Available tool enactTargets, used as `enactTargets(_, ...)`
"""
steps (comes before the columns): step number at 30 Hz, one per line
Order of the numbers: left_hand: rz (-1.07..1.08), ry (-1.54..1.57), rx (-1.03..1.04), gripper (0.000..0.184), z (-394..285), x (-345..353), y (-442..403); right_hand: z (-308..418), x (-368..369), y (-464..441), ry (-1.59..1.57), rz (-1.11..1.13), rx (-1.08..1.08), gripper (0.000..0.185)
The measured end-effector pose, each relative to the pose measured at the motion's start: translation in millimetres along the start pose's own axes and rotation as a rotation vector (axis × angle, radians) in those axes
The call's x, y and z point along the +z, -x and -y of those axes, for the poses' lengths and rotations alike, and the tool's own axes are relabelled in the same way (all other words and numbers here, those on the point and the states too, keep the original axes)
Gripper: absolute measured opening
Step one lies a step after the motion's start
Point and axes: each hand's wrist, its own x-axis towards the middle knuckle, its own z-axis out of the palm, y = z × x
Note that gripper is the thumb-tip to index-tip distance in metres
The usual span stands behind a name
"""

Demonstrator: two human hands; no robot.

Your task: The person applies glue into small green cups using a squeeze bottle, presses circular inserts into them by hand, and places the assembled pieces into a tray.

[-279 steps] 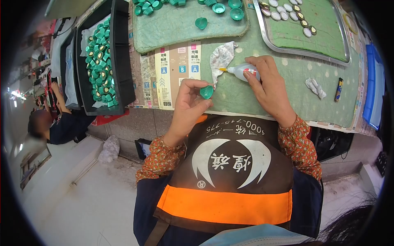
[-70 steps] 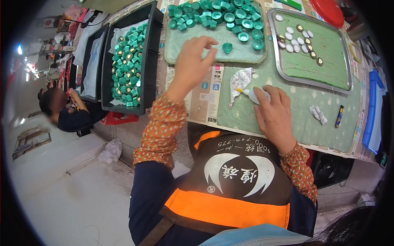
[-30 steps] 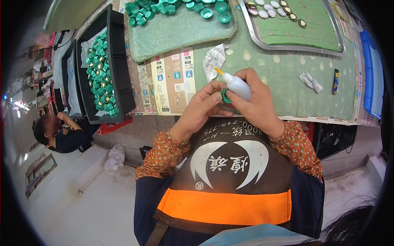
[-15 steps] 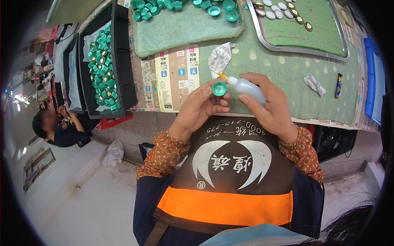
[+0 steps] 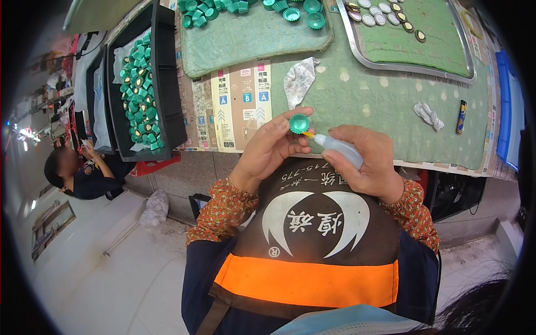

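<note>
My left hand [image 5: 271, 139] pinches a small green fluted cup [image 5: 299, 123] by its edge, with the hollow side facing up toward me. In my right hand [image 5: 365, 159] is a translucent squeeze bottle [image 5: 341, 149] with a yellow nozzle tip. The bottle is tilted, and its tip is at the lower right rim of the cup; whether it touches cannot be made out. Both hands are just above the front edge of the table. A crumpled white cloth [image 5: 300, 81] lies just beyond them.
A black bin [image 5: 167, 84] of green cups stands at left. Several more cups [image 5: 291, 14] sit on a pale green mat [image 5: 251, 50]. At right are a metal-rimmed tray [image 5: 413, 68] with round pieces, a wad of tissue [image 5: 429, 116] and a marker-like tube [image 5: 461, 117]. Another person [image 5: 84, 173] sits far left.
My right hand has lowered the bottle, bringing its nozzle from above the cup to the cup's lower right rim. The green cup in my left hand has tilted and shifted slightly.
</note>
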Motion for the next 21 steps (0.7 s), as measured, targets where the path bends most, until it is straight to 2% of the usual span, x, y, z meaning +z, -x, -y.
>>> enactTargets(5, 0.000, -0.017, -0.008, 0.056, 3, 0, 1, -1, 5, -2, 0.027, -0.050, -0.049, 0.030)
enactTargets(14, 0.006, 0.011, -0.010, 0.055, 7, -2, 1, 0, 6, -1, 0.016, -0.012, -0.033, 0.032)
enactTargets(21, -0.011, 0.169, -0.055, 0.052, 11, 0, 2, -2, 7, 1, 0.005, -0.007, 0.006, 0.031)
